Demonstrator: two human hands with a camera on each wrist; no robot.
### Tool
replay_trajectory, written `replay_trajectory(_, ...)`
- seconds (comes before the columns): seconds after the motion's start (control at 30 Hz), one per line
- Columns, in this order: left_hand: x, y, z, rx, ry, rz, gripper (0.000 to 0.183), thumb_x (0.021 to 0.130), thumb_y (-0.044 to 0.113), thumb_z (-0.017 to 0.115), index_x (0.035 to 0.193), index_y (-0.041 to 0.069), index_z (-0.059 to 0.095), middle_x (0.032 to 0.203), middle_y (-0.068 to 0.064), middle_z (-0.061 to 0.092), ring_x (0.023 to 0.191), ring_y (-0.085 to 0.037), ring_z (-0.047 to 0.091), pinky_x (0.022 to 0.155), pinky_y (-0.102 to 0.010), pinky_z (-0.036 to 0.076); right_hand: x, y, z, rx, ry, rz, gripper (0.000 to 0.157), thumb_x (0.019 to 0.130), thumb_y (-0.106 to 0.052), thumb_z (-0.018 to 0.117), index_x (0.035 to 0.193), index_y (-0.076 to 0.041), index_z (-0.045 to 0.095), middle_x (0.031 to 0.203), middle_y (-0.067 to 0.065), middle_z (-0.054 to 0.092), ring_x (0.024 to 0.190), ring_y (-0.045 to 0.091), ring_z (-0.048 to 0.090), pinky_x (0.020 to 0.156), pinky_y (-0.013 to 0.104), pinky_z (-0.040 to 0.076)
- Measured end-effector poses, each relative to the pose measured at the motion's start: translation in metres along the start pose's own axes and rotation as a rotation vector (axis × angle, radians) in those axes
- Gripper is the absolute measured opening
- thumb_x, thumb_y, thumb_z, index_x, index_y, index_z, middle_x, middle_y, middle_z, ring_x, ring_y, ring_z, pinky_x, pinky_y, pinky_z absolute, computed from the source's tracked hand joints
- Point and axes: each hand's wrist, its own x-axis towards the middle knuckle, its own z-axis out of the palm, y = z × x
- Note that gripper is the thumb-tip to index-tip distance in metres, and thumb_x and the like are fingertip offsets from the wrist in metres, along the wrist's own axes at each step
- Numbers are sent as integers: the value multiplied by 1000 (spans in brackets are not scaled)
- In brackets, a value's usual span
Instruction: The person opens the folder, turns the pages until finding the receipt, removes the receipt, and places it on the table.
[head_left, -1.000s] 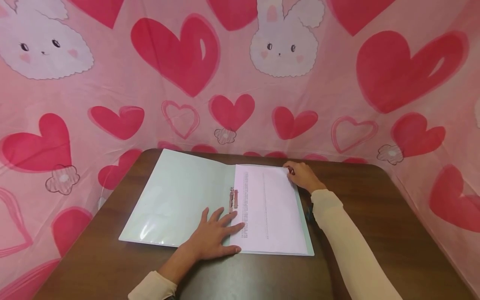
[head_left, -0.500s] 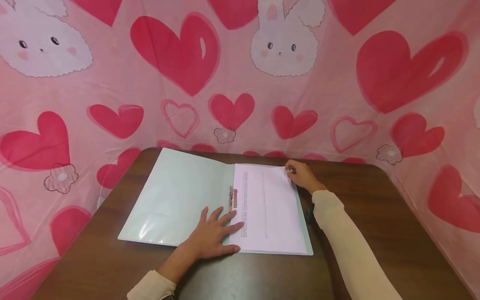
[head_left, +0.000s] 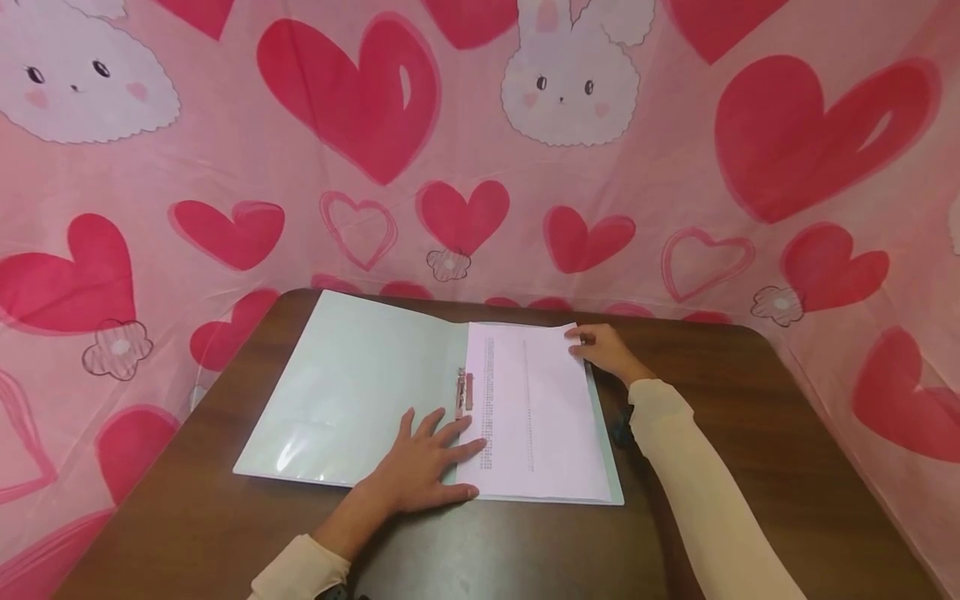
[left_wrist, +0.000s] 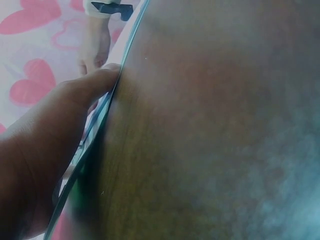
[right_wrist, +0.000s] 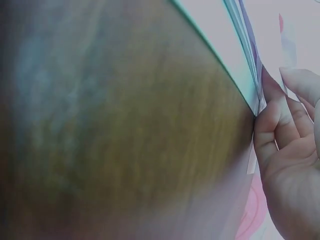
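An open folder [head_left: 360, 392] lies on the table, its pale green left cover spread flat. On its right side lies a stack of white paper [head_left: 558, 417] with printed columns, beside a metal clip [head_left: 463, 392] at the spine. My left hand [head_left: 420, 467] rests with spread fingers across the spine area and the paper's lower left; in the left wrist view its thumb [left_wrist: 102, 77] lies on the folder's near edge. At the far right corner, my right hand [head_left: 606, 350] pinches the top sheet [right_wrist: 272, 60], whose corner is raised between thumb and fingers.
The dark wooden table [head_left: 750, 442] extends around the folder. Behind it hangs a pink cloth [head_left: 480, 158] with hearts and rabbits, close to the table's far edge.
The sheet's far right corner has come up and now shows between the right thumb and fingers. The left hand stays in place; the head view has tilted slightly downward.
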Motion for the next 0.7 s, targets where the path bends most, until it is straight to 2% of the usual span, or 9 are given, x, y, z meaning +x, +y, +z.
replay_trajectory(0.1,0,0,0,-2,4,2,72,88,78,47,151,44,44,166,2,38,152,-41,34,117,-78,19,-2,0,-1,21,-15,2,36,93,-3,69,127,8,66,130,30,66,113,39,60,102,52,54)
replay_trajectory(0.2,0,-1,0,-6,-1,-3,72,88,78,46,151,45,44,166,3,37,153,-41,33,117,-78,18,-3,0,-1,38,-28,-5,39,93,-3,70,129,9,64,132,31,64,116,42,59,104,57,52)
replay_trajectory(0.7,1,-3,2,-14,-3,0,72,88,77,48,151,43,46,165,1,40,151,-43,34,116,-79,20,-13,-2,-6,90,-117,91,49,94,-6,70,139,7,56,145,31,55,135,53,52,109,57,47)
